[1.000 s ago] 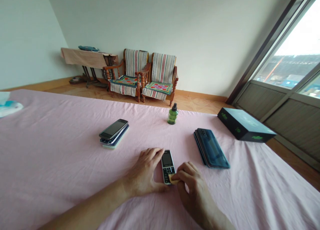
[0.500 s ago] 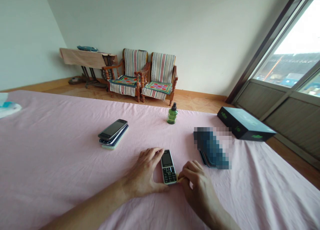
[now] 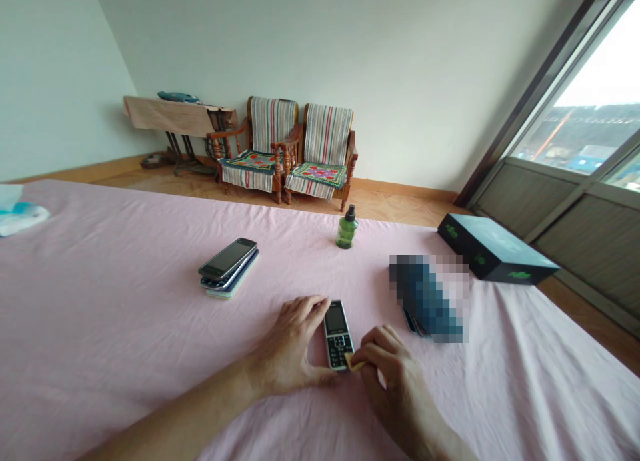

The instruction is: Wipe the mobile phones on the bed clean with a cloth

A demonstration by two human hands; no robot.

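Observation:
A keypad mobile phone (image 3: 339, 334) with a silver rim and black face lies screen up on the pink bedsheet. My left hand (image 3: 293, 344) braces it from the left, fingertips at its top edge and thumb by its bottom edge. Between the pinched fingers of my right hand (image 3: 393, 371) is a small yellow piece of cloth or sponge (image 3: 354, 363); which of the two I cannot tell. That yellow piece touches the phone's lower right corner, over the bottom keys.
Left of centre lies a stack of phones (image 3: 229, 264). A green bottle with a black cap (image 3: 347, 229) stands farther back. To the right are a blurred dark blue item (image 3: 427, 297) and a black box (image 3: 495, 247). Two wooden chairs (image 3: 320, 151) stand beyond the sheet's edge.
My right hand has shifted the yellow piece from beside the phone's right edge onto its lower right keys. My left hand keeps its place on the phone.

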